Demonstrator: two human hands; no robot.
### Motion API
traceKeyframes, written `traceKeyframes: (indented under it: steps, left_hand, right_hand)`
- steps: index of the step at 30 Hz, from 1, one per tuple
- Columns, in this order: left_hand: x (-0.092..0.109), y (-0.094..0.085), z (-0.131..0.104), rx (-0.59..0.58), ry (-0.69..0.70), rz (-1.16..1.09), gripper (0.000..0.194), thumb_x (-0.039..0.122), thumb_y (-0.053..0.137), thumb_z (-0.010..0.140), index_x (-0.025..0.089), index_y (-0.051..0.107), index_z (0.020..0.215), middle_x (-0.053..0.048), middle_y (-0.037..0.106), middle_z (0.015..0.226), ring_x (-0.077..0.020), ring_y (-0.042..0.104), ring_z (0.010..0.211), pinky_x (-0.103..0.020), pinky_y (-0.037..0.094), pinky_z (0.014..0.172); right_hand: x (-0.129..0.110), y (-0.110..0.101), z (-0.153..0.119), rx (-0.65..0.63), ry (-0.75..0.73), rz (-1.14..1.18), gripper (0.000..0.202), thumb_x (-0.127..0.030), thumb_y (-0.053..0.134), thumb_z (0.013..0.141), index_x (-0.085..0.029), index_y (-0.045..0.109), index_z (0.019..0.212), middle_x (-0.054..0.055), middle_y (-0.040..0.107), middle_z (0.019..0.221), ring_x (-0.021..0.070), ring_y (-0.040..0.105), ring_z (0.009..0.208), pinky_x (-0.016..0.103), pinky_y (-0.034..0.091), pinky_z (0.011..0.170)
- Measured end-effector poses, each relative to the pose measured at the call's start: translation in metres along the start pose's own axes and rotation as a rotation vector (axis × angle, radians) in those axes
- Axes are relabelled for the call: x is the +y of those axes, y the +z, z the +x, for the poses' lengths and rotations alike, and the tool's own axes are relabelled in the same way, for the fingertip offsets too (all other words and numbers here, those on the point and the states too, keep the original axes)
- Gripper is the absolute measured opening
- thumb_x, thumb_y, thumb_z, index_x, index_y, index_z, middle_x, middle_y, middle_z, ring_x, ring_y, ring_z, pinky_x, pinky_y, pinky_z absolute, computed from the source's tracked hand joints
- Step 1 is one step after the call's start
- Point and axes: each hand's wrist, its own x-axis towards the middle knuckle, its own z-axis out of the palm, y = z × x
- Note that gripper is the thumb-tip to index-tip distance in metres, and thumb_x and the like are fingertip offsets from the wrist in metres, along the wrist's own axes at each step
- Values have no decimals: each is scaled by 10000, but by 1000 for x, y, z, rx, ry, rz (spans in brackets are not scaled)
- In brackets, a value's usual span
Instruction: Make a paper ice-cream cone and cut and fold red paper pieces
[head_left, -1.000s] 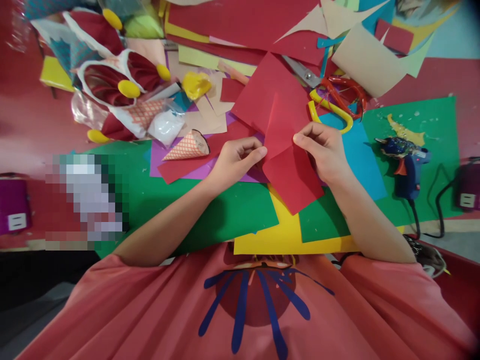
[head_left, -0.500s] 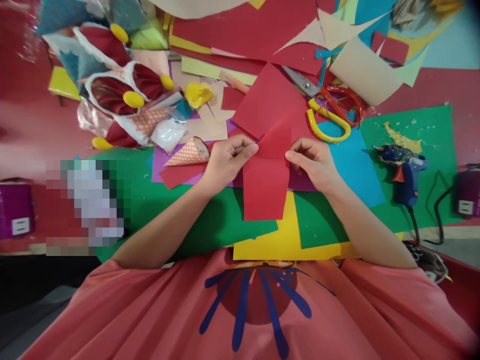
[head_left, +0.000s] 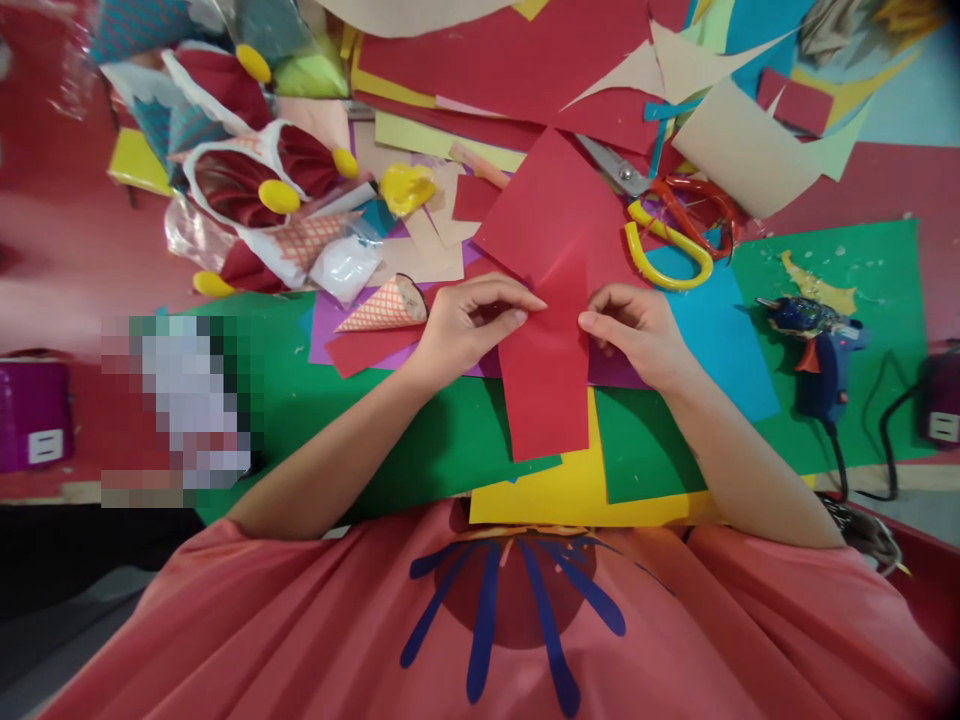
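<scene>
Between my hands is a folded piece of red paper [head_left: 546, 390], its strip-like lower part hanging toward me. My left hand [head_left: 471, 325] has thumb and forefinger at the paper's left side, the forefinger reaching onto its face near a bend. My right hand [head_left: 637, 332] pinches the opposite edge between thumb and curled fingers. Behind the paper lies a red sheet [head_left: 536, 205]. Scissors [head_left: 667, 250] with red and yellow handles rest beyond my right hand. A small checked paper cone [head_left: 386, 305] lies close to my left hand.
A blue glue gun [head_left: 823, 370] with a cord lies at the right on green paper [head_left: 885, 290]. Bagged red and white items with yellow buttons [head_left: 279, 197] crowd the left. Paper scraps and a beige sheet [head_left: 750, 150] cover the back. Yellow paper [head_left: 540, 500] lies at the front.
The red paper's lower part has swung slightly right and toward me. My left forefinger has stretched farther over the paper, while my right hand keeps its edge. The whole view has shifted slightly.
</scene>
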Motion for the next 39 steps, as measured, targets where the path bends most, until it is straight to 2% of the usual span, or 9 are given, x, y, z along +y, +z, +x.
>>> traceKeyframes:
  steps: [4, 8, 10, 15, 19, 25, 29, 33, 39]
  left_hand:
    - [0, 0, 0, -2, -38, -45, 149, 151, 661, 768, 209, 759, 864, -14, 735, 906, -121, 670, 885, -233, 519, 790]
    - [2, 1, -1, -18, -67, -48, 184, 168, 653, 765, 210, 752, 915, -25, 729, 971, -134, 658, 937, -229, 512, 770]
    - [3, 1, -1, -36, -84, -42, 206, 179, 644, 764, 203, 746, 942, -33, 722, 1002, -126, 651, 902, -212, 499, 711]
    - [8, 1, -1, -135, -96, -14, 247, 185, 634, 765, 211, 736, 988, -32, 702, 1050, -49, 555, 641, -177, 420, 544]
    - [10, -1, -1, -168, -134, -33, 253, 211, 655, 776, 223, 731, 1017, -31, 691, 1084, -37, 536, 609, -178, 404, 525]
    - [7, -2, 1, -135, -178, -139, 218, 297, 698, 779, 214, 742, 976, -35, 728, 1055, -131, 674, 885, -217, 514, 723]
    - [6, -1, 1, -93, -142, -54, 140, 295, 693, 779, 186, 753, 843, -26, 751, 847, -125, 668, 776, -219, 494, 662]
    - [5, 0, -1, -64, -101, 1, 146, 295, 670, 799, 180, 748, 847, -31, 746, 837, -117, 654, 748, -221, 482, 650]
    - [-1, 0, -1, 49, -27, 43, 196, 369, 659, 828, 209, 730, 915, -23, 743, 885, -129, 671, 834, -240, 527, 723]
  right_hand:
    - [4, 0, 0, 16, -84, -49, 316, -453, 729, 746, -197, 546, 734, -31, 563, 679, 78, 506, 589, 216, 432, 527]
    - [8, 2, -4, 82, -240, -65, 402, -454, 730, 745, -286, 550, 1062, 16, 599, 1151, 153, 613, 988, 275, 557, 715]
    - [7, 2, -6, 55, -289, -125, 400, -433, 683, 799, -310, 557, 1158, 22, 574, 1258, 181, 585, 1134, 316, 571, 807]
    - [1, 0, -8, -100, -276, -208, 307, -315, 601, 884, -279, 638, 1187, 33, 634, 1282, 215, 575, 1213, 436, 487, 1032]
    - [-1, -2, -7, -161, -196, -123, 418, -296, 610, 878, -320, 585, 1295, -1, 542, 1427, 230, 513, 1305, 410, 527, 988]
    - [-1, -6, -5, -198, -121, -71, 560, -363, 643, 845, -363, 489, 1384, -34, 381, 1545, 228, 613, 1150, 360, 607, 808]
    - [-2, -13, -1, -130, -110, -52, 729, -379, 703, 791, -410, 374, 1441, -38, 311, 1581, 182, 648, 1034, 315, 607, 741]
    - [-6, -17, 1, -82, -82, -79, 780, -344, 704, 783, -478, 314, 1445, -61, 215, 1613, 104, 648, 854, 262, 592, 671]
    - [-4, -12, 1, -19, -88, -77, 831, -445, 745, 738, -432, 313, 1447, -2, 364, 1549, 176, 638, 1042, 272, 600, 704]
